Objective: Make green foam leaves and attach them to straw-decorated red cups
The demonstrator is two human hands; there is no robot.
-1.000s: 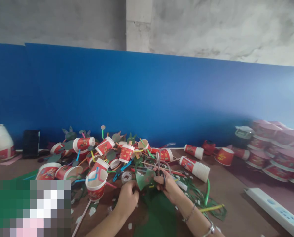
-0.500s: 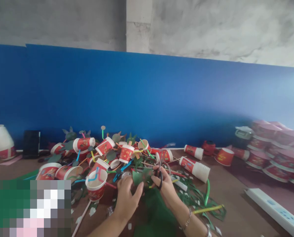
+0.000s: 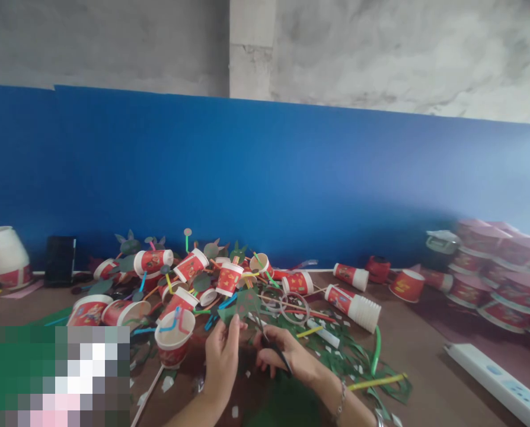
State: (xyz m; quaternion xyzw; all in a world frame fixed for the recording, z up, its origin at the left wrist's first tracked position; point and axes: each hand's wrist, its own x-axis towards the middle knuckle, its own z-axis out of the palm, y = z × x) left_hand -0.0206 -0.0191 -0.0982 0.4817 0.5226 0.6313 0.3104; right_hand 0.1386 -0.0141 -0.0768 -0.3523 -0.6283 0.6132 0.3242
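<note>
My left hand (image 3: 222, 353) is closed, pinching a small piece of dark green paper (image 3: 247, 303) between thumb and fingers. My right hand (image 3: 285, 351) grips scissors (image 3: 277, 351) by their black handles. Their blades point up and to the left, at the lower right of the paper; whether they touch it I cannot tell. Just left of my left hand stands a red and white paper cup (image 3: 174, 335) with blue and pink bent straws in it. Below my hands lies a larger green sheet (image 3: 287, 403), partly hidden by my right arm.
Rolls of clear tape (image 3: 295, 308) and green paper scraps (image 3: 342, 350) lie behind and right of my hands. Stacked cups (image 3: 356, 308) rest on their side. A white power strip (image 3: 491, 379) and pink-topped cups (image 3: 509, 290) are at the right. A blue panel (image 3: 265, 178) stands behind.
My right hand and the scissors have moved left and slightly down. The left hand has turned more upright, and the green piece is raised a little.
</note>
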